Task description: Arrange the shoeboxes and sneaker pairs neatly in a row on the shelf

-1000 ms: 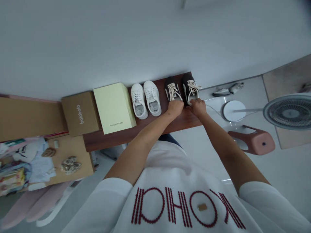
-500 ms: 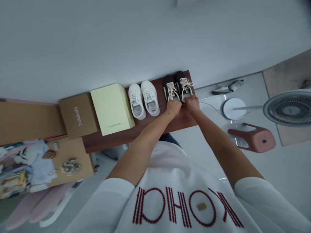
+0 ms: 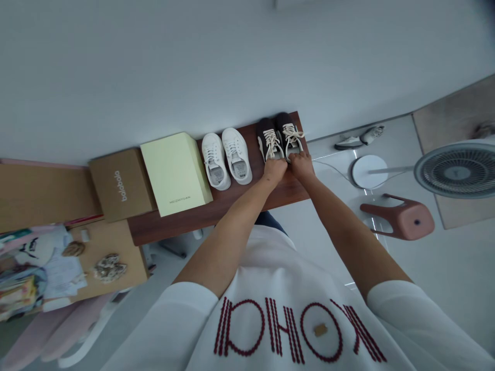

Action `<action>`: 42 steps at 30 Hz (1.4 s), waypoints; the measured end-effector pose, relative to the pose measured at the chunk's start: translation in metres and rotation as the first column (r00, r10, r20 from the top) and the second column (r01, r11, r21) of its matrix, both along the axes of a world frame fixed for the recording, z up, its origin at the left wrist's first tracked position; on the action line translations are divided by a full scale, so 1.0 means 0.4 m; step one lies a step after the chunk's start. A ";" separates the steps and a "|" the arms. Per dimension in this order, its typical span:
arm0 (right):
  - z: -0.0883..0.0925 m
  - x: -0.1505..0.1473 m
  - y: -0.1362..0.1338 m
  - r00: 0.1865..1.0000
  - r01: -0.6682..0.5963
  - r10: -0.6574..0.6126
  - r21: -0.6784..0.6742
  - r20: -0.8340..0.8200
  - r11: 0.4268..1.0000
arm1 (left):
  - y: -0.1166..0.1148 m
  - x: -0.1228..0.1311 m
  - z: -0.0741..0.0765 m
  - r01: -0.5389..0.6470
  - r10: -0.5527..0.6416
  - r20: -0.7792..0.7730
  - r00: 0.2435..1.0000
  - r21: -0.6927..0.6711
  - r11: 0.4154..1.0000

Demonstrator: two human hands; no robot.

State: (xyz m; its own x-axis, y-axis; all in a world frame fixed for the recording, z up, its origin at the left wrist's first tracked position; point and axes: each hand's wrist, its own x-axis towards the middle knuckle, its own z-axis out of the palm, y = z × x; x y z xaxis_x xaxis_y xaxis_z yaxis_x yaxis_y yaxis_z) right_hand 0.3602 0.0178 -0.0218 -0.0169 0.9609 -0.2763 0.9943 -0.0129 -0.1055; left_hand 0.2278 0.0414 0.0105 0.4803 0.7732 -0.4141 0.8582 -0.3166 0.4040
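Two dark canvas sneakers with cream laces: sitting side by side near the right end of a dark reddish-brown wooden shelf, toes pointing away from the person, heels nearest the hands.
Left hand: resting on the heel end of the left sneaker, fingers bending over it; clenching or merely touching not showing.
Right hand: pressing against the heel end of the right sneaker, knuckles raised; firmness of grip not showing.
Slip risk: right sneaker possibly tipping off the shelf's right end if pushed sideways, from sitting so close to it.
Snag risk: loose cream laces possibly catching on the fingers and dragging the pair out of line.
Collision risk: a leftward shove possibly knocking the left sneaker into two white low-top sneakers standing just beside it.
Shelf contents: also holding a pale yellow cardboard box and a brown cardboard box.
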 end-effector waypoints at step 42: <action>0.025 -0.325 -0.088 0.451 0.437 -0.426 -0.222 -0.784 0.872 | -0.154 -0.543 -0.039 -0.762 0.892 0.395 0.220 -0.501 0.410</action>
State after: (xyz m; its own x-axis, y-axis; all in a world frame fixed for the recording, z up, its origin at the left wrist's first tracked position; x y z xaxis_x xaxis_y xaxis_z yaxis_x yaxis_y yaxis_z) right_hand 0.2301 -0.0175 -0.0119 0.1976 0.9118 -0.3600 0.3611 -0.4091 -0.8380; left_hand 0.0106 -0.0201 -0.0050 -0.2311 0.8245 -0.5165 0.1836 0.5583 0.8091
